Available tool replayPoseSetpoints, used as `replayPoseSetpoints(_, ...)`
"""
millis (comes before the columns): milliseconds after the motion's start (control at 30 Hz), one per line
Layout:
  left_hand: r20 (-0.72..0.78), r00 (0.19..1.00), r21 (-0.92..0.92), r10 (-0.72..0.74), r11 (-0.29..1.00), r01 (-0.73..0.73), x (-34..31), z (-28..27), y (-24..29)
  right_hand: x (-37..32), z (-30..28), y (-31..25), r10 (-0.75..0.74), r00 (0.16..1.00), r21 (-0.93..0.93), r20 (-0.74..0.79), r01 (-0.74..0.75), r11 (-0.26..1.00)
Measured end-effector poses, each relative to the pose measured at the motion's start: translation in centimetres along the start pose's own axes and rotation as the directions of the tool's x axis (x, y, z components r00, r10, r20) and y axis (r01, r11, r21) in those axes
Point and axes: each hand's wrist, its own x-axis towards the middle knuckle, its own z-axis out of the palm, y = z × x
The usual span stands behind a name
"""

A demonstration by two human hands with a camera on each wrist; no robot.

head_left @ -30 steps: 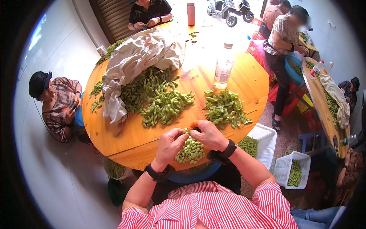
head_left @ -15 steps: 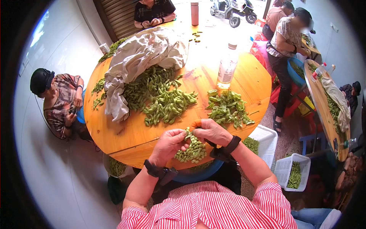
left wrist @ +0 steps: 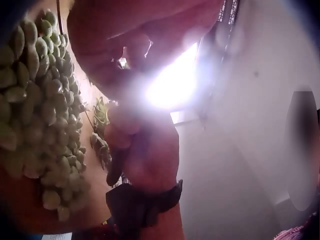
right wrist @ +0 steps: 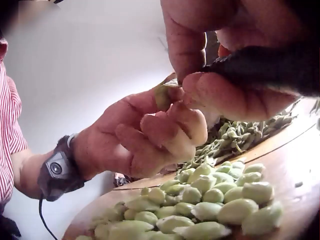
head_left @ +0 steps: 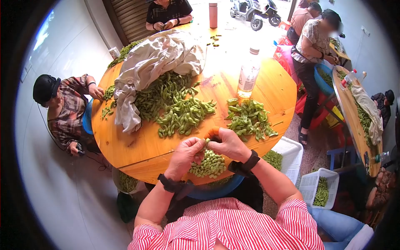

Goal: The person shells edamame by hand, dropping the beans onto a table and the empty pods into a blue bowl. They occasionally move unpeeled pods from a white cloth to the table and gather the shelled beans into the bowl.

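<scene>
My left hand (head_left: 186, 153) pinches a green soybean pod (right wrist: 162, 97) between thumb and fingers. Fingertip to fingertip with it, my right hand (head_left: 230, 145) grips the pod's other end, with most of the pod covered by the fingers. Both hands are just above a heap of pale green shelled beans (head_left: 208, 166) at the near edge of the round wooden table (head_left: 141, 155). Farther in lies a pile of whole pods (head_left: 185, 116). To its right is a heap of opened pods (head_left: 250, 120).
A crumpled white cloth (head_left: 156, 56) covers part of the pods. A clear bottle (head_left: 247, 79) stands behind the opened pods, and a pink flask (head_left: 213, 16) at the far side. White baskets (head_left: 304, 187) sit on the floor at right. A person (head_left: 68, 110) sits at left.
The pod between my hands shows less now than half a second ago, and my fingertips have drawn closer around it. The person at left has reached a hand onto the table edge.
</scene>
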Motion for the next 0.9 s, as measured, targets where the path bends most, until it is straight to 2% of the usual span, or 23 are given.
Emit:
replayPoseSetpoints(33, 0.001, 1.000, 0.000, -0.001, 1.000, 0.001, 0.1, 0.1, -0.1, 0.1, -0.1, 0.3, 0.001, 1.000, 0.000, -0.001, -0.001, 1.000)
replayPoseSetpoints(100, -0.107, 0.993, 0.144, 0.043, 0.989, -0.027, 0.2, 0.3, -0.4, 0.5, -0.3, 1.1, 0.104, 0.992, -0.198, -0.070, -0.116, 0.973)
replayPoseSetpoints(233, -0.134, 0.987, 0.243, 0.090, 0.968, -0.056, -0.1, 0.1, -0.6, 0.4, -0.2, 1.4, 0.182, 0.967, -0.198, -0.180, -0.217, 0.956)
replayPoseSetpoints(300, -0.175, 0.972, 0.280, 0.157, 0.954, -0.103, -0.3, 0.1, -0.6, 0.3, 0.1, 1.8, -0.158, 0.943, -0.478, -0.292, -0.001, 0.878)
replayPoseSetpoints(333, -0.176, 0.972, 0.280, 0.156, 0.955, -0.103, -0.3, 0.1, -0.7, 0.2, 0.0, 1.4, -0.157, 0.944, -0.478, -0.291, -0.001, 0.879)
replayPoseSetpoints(400, -0.228, 0.950, 0.300, 0.213, 0.944, -0.139, -0.2, 0.1, -0.9, -0.2, -0.2, 0.2, 0.004, 0.979, -0.393, -0.202, -0.085, 0.915)
replayPoseSetpoints(433, -0.228, 0.950, 0.299, 0.213, 0.944, -0.140, -0.1, 0.4, -1.0, -0.1, 0.0, 0.2, 0.004, 0.979, -0.394, -0.202, -0.085, 0.915)
replayPoseSetpoints(500, -0.210, 0.936, 0.253, 0.281, 0.941, -0.226, -0.1, 0.9, -1.2, 0.0, 0.4, 0.4, 0.189, 0.981, -0.183, -0.037, -0.192, 0.964)
replayPoseSetpoints(533, -0.210, 0.936, 0.253, 0.282, 0.941, -0.227, -0.1, 0.9, -1.2, 0.0, 0.4, 0.3, 0.188, 0.981, -0.183, -0.037, -0.192, 0.964)
replayPoseSetpoints(600, -0.189, 0.960, 0.164, 0.206, 0.971, -0.176, -0.2, 1.0, -1.1, -0.1, 0.4, 0.2, 0.255, 0.965, -0.028, -0.061, -0.257, 0.966)
replayPoseSetpoints(733, -0.192, 0.944, 0.195, 0.267, 0.953, -0.230, -1.1, 1.6, -0.8, 0.0, -0.1, 0.4, 0.252, 0.965, 0.041, -0.072, -0.249, 0.968)
replayPoseSetpoints(800, -0.130, 0.931, 0.347, 0.340, 0.896, -0.278, -1.2, 0.9, -1.3, -0.1, -0.1, 0.2, 0.239, 0.970, 0.139, -0.038, -0.232, 0.963)
replayPoseSetpoints(833, -0.132, 0.931, 0.347, 0.340, 0.896, -0.278, -1.1, 0.8, -1.7, -0.1, 0.0, 0.2, 0.239, 0.970, 0.139, -0.036, -0.232, 0.963)
replayPoseSetpoints(900, -0.117, 0.874, 0.544, 0.472, 0.766, -0.341, -0.9, 0.6, -2.3, -0.1, 0.4, 0.2, 0.171, 0.984, 0.160, -0.046, -0.162, 0.974)
